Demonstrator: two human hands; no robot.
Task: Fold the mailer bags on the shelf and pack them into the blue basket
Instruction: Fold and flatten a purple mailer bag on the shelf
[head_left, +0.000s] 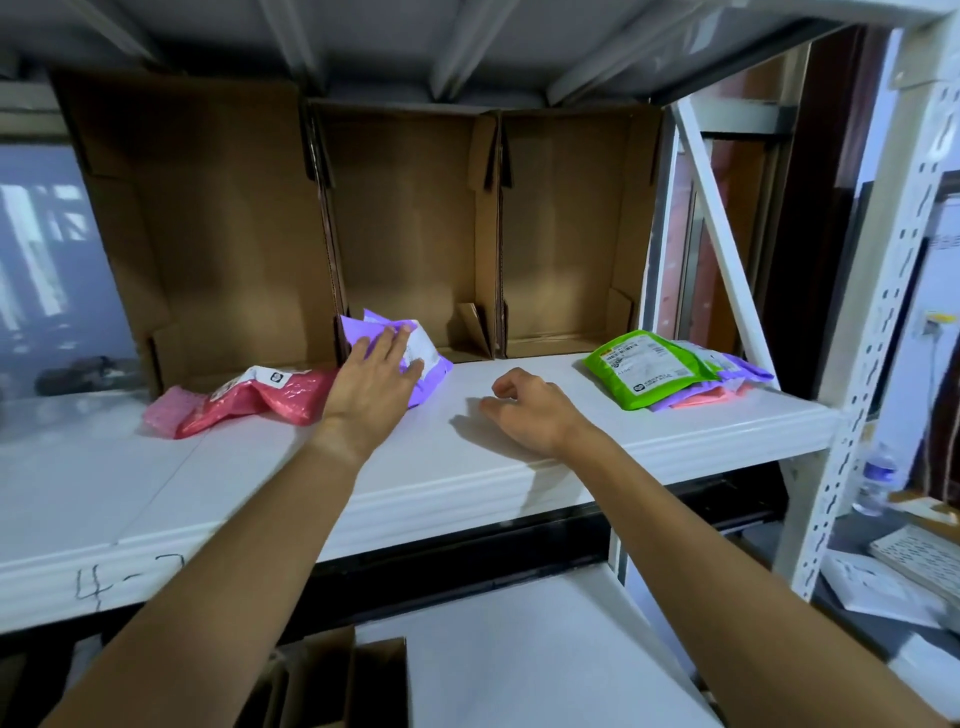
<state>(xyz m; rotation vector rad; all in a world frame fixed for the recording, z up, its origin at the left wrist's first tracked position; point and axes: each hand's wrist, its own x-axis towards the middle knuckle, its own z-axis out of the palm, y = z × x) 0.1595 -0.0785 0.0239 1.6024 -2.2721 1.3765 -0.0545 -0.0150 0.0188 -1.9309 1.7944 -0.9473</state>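
Left grip (376, 382) flat on purple mailer bag (439, 371), fingers straight, right grip (530, 410) loosely curled, empty, resting on shelf (457, 467), pink mailer (260, 400) beside, green-topped stack (649, 369) right, cardboard boxes (415, 234) behind

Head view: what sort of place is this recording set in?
Likely a parcel storeroom or warehouse: a white metal shelf with a slotted upright, open cardboard boxes lined along its back, and labelled mailer bags lying on it.

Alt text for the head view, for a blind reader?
The person's left hand lies flat on a crumpled purple mailer bag on the white shelf; the right hand is loosely curled beside it, holding nothing. A pink mailer lies left, a green-topped stack right, cardboard boxes behind.
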